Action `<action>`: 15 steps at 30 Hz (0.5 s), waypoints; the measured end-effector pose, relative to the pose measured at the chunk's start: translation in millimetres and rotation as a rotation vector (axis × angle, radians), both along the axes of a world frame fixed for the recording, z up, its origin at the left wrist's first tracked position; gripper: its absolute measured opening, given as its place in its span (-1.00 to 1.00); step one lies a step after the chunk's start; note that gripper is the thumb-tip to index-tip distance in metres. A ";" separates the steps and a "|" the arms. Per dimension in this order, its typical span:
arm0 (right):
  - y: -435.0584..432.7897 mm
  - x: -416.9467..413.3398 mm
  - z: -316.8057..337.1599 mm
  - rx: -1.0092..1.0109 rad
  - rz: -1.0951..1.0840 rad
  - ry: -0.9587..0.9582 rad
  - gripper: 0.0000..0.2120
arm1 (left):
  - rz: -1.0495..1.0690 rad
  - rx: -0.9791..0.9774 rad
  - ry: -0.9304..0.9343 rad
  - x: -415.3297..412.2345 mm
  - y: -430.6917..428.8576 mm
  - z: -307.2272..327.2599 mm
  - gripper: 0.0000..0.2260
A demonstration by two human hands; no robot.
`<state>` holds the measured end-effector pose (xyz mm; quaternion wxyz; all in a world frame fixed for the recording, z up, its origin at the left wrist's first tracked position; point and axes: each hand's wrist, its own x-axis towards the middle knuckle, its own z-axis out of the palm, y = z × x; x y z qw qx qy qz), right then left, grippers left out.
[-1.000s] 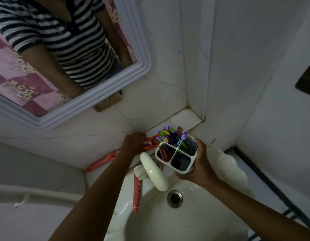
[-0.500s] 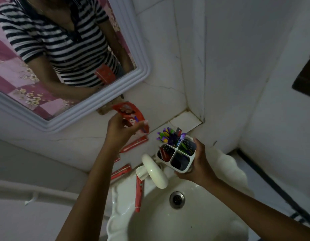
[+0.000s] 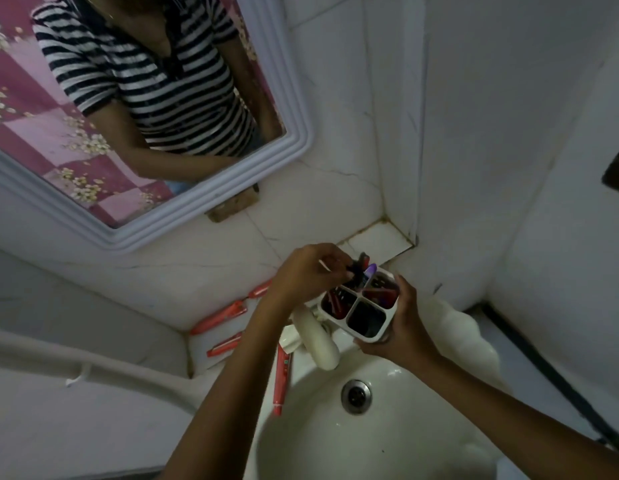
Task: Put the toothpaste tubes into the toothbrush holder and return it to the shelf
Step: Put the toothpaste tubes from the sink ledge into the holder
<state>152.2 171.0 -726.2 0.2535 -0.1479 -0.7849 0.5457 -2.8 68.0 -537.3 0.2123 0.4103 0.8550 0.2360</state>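
Observation:
My right hand point(image 3: 403, 329) grips the white four-compartment toothbrush holder point(image 3: 367, 332) from its right side, above the basin's back rim. Coloured toothbrushes point(image 3: 370, 270) stand in its far compartment and red shows in two others. My left hand point(image 3: 306, 271) is over the holder's far left corner, fingers pinched on a red toothpaste tube point(image 3: 361, 261) that is mostly hidden among the brushes. More red toothpaste tubes lie loose: two on the ledge point(image 3: 219, 318) point(image 3: 226, 348), one partly behind my left wrist point(image 3: 259, 289), one on the basin rim point(image 3: 282, 382).
A white tap point(image 3: 318, 342) sits just below the holder, over the white basin point(image 3: 439, 341) with its drain point(image 3: 356, 396). A small tiled corner shelf point(image 3: 377, 239) lies behind the holder. A framed mirror point(image 3: 287, 157) hangs on the left wall.
My left hand lifted a red tube off the ledge, then carried it right and down to the holder. The right hand kept the holder almost still.

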 end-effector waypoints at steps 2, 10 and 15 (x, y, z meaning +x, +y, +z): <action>-0.5 1.1 0.8 -0.016 0.005 0.019 0.29 | 0.112 0.036 0.032 -19.9 -19.6 -4.3 -0.86; -1.3 -1.6 -0.7 -0.066 0.013 0.014 0.28 | 0.231 -0.445 0.344 -87.9 -63.8 -86.8 -0.60; 0.6 -1.3 -10.5 -0.050 0.016 -0.021 0.31 | 0.055 -0.568 0.565 -104.5 -56.9 -125.6 -0.77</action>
